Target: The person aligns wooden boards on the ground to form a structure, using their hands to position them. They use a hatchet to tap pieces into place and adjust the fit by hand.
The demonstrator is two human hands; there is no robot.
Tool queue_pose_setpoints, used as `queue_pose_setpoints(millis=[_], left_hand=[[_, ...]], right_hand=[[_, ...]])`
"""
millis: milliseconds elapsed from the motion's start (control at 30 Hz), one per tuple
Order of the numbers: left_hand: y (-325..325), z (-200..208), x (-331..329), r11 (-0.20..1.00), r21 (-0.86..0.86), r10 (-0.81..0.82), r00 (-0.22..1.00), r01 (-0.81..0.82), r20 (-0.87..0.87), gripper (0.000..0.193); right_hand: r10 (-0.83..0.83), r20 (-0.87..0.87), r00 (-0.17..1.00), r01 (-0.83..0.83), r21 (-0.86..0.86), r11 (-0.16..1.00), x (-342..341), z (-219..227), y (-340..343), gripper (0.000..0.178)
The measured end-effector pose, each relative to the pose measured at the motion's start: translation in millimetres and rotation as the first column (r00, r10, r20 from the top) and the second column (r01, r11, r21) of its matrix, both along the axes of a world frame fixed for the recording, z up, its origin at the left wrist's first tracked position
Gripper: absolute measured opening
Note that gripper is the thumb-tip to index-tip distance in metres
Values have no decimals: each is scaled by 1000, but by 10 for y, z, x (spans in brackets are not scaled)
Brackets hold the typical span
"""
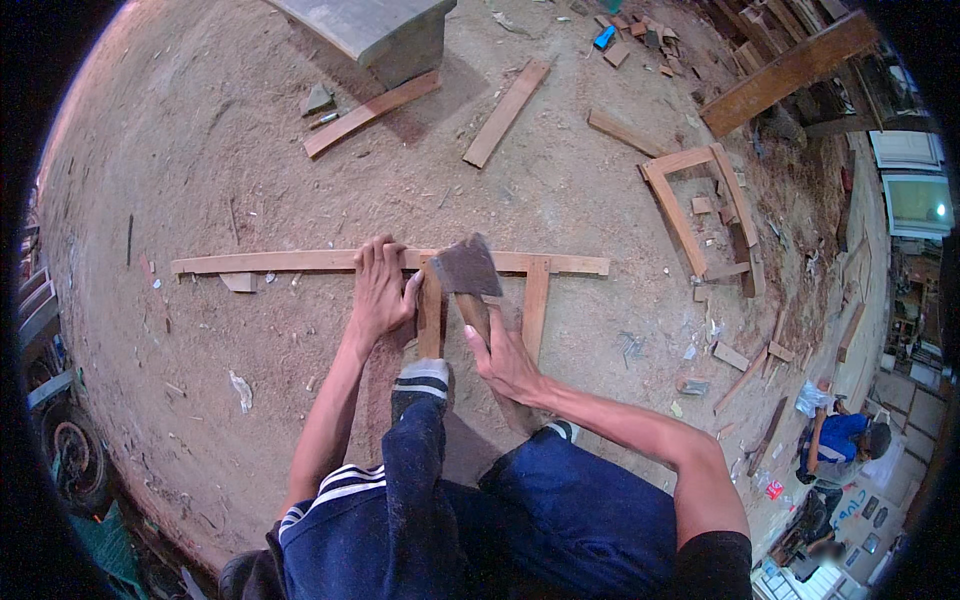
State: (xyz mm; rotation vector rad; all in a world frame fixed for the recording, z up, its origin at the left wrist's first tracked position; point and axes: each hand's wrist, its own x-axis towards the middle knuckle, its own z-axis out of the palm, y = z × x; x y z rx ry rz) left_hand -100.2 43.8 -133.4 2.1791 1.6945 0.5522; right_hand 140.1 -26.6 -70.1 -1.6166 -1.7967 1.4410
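Observation:
A long wooden strip (290,262) lies crosswise on the ground in front of me. Two shorter pieces run from it toward me: a left crosspiece (429,320) and a right crosspiece (536,312). My left hand (382,300) is curled over the strip beside the left joint, its thumb close to the left crosspiece. In my right hand (508,362) is the wooden handle of a hatchet, gripped below its dark, wide head (466,268). That head is over the strip near the left joint; whether it touches cannot be told. My socked left foot (421,378) is at the left crosspiece's near end.
Loose boards (507,113) and a grey block-like slab (370,25) lie ahead. A wooden frame (680,220) rests at right, with scraps around it. A wheel (75,455) stands at far left. Another person in blue (838,440) sits at far right.

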Motion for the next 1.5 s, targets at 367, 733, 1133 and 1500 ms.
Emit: queue_pose_setpoints(millis=[367, 733, 1133, 1500], left_hand=[[9, -44, 10, 999, 33, 1, 999, 0, -36, 50], [-9, -55, -35, 1000, 8, -6, 999, 7, -32, 51], [-15, -70, -7, 999, 53, -10, 1000, 11, -15, 50], [-18, -83, -50, 995, 97, -2, 999, 7, -52, 51]], right_hand=[[-26, -53, 998, 31, 99, 995, -18, 108, 179, 53], [-63, -22, 998, 63, 21, 998, -45, 365, 303, 48], [75, 78, 994, -76, 13, 997, -14, 47, 162, 52], [143, 147, 979, -144, -2, 990, 32, 354, 479, 45]])
